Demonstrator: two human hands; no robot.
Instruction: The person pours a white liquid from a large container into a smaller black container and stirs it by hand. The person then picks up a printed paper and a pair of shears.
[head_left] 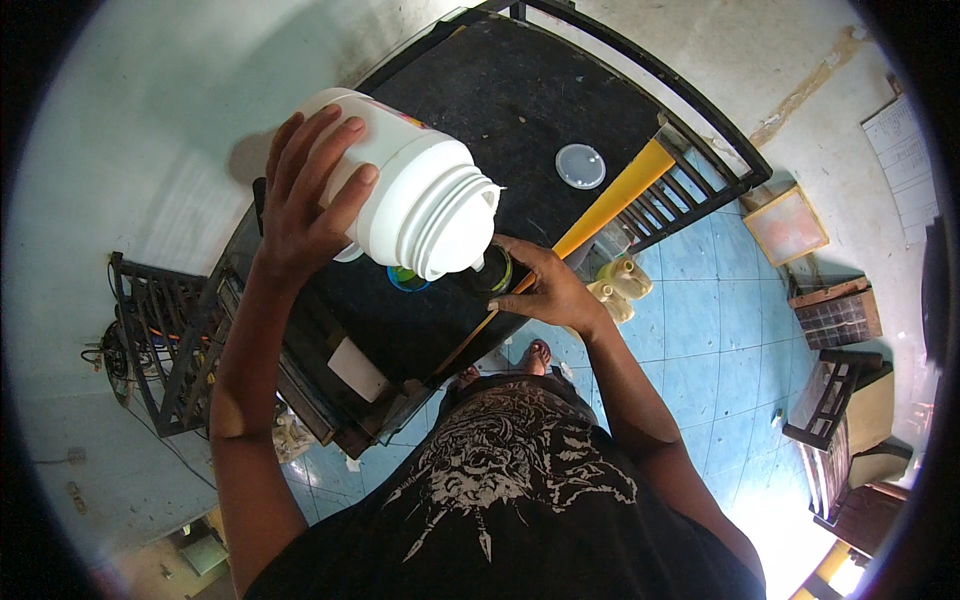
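Observation:
My left hand (310, 200) grips a large white plastic jar (395, 175), tilted with its open-looking mouth down and to the right. Under that mouth, my right hand (535, 285) curls round a small dark container with a yellow-green rim (493, 270). Something small and pale shows at the jar's lower lip; I cannot tell if it is liquid. A blue and green round container (405, 280) is partly hidden behind the jar. A translucent round lid (580, 165) lies on the black tabletop (500, 80), beside a long yellow edge strip (620, 190).
A white rectangular piece (355, 368) lies near the table's front. Cables and a black slatted frame (170, 360) are at left. Cream jugs (625, 280) stand on the blue tiled floor (700, 320). A framed board (785, 228), boxes (835, 317) and furniture (830, 400) line the right wall.

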